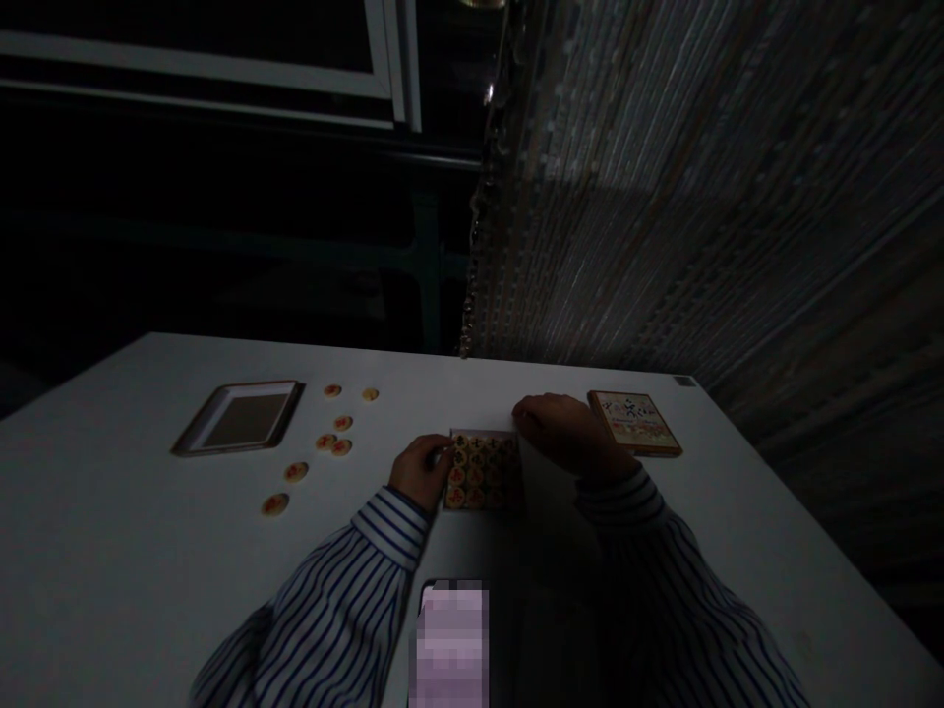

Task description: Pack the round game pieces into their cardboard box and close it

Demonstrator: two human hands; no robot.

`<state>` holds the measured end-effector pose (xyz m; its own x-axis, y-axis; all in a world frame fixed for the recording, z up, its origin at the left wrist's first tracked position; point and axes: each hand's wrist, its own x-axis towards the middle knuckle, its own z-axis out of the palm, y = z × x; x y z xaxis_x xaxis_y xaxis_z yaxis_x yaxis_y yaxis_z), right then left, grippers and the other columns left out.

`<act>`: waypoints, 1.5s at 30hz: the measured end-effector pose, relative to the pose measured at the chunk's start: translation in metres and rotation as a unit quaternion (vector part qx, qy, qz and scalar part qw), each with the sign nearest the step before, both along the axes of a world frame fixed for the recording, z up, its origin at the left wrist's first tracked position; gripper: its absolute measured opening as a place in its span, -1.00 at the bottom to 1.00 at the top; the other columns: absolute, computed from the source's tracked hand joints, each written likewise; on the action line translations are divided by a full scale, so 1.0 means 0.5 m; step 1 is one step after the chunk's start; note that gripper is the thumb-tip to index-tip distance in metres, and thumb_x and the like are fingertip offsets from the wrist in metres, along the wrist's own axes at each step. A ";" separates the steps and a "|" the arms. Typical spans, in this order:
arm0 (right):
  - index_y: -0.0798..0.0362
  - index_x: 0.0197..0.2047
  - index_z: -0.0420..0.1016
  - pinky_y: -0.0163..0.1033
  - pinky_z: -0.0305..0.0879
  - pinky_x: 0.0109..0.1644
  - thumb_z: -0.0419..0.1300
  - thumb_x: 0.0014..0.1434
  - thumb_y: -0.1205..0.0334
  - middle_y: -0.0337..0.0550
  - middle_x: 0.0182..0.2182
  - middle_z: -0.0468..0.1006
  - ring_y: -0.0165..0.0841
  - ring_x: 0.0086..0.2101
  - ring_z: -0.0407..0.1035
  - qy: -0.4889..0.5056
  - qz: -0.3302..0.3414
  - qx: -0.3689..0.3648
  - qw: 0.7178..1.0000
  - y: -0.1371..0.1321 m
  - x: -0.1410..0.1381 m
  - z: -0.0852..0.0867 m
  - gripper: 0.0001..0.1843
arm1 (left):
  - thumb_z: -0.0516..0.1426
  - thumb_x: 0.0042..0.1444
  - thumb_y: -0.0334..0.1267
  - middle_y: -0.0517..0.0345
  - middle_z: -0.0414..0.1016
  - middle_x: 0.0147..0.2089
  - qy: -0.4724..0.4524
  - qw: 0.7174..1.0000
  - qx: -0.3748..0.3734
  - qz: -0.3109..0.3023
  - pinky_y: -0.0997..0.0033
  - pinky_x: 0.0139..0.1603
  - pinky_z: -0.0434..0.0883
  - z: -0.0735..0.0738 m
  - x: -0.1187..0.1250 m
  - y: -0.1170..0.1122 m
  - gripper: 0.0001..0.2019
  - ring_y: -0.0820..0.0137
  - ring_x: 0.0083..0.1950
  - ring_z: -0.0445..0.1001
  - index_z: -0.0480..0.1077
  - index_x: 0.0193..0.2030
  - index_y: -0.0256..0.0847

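A: What is the left hand [420, 470] doing?
B: It is curling at the left edge of the open box [483, 509], in the frame's centre. If it is pinching something, I cannot tell.
A: And the right hand [564, 433]?
B: It is bending over the upper right corner; its grip I also cannot tell.
A: What else?
B: Chinese chess pieces [476, 474] are filling the box in rows. Seven loose discs [296, 472] are lying left of centre, near a shallow tray [247, 421]. A phone [451, 639] is lying at bottom centre.

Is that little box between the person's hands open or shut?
Open: the box has no lid over it, and rows of round pieces show inside.
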<state>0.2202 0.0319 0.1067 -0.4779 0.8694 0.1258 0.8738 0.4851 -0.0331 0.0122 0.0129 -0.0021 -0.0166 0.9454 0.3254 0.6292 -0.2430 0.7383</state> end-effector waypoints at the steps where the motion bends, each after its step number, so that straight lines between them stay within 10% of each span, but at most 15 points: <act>1: 0.07 -0.23 0.40 -0.32 0.11 -0.21 -0.11 0.17 0.24 -0.11 -0.32 0.50 -0.36 -0.26 0.34 0.002 -0.003 0.001 1.000 -0.001 -0.001 0.000 -0.72 | 0.03 -0.03 -0.25 0.10 0.46 -0.27 -0.001 1.000 -0.001 0.001 0.35 -0.17 0.37 0.000 0.000 0.000 -0.81 0.39 -0.23 0.42 0.41 -0.31 -0.22; 45: 0.10 -0.15 0.40 -0.26 0.16 -0.09 -0.07 0.16 0.24 -0.11 -0.24 0.48 -0.36 -0.20 0.31 0.133 0.033 0.056 0.989 -0.029 -0.031 0.023 -0.71 | 0.05 -0.03 -0.20 0.10 0.49 -0.36 -0.092 0.996 0.012 0.016 0.38 -0.21 0.38 0.053 -0.029 -0.031 -0.82 0.42 -0.31 0.44 0.40 -0.37 -0.24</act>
<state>0.2049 0.0173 0.1180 -0.4701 0.8106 0.3490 0.8075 0.5547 -0.2007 -0.0024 -0.0028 0.0245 -0.1079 0.9358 0.3357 0.4917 -0.2432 0.8361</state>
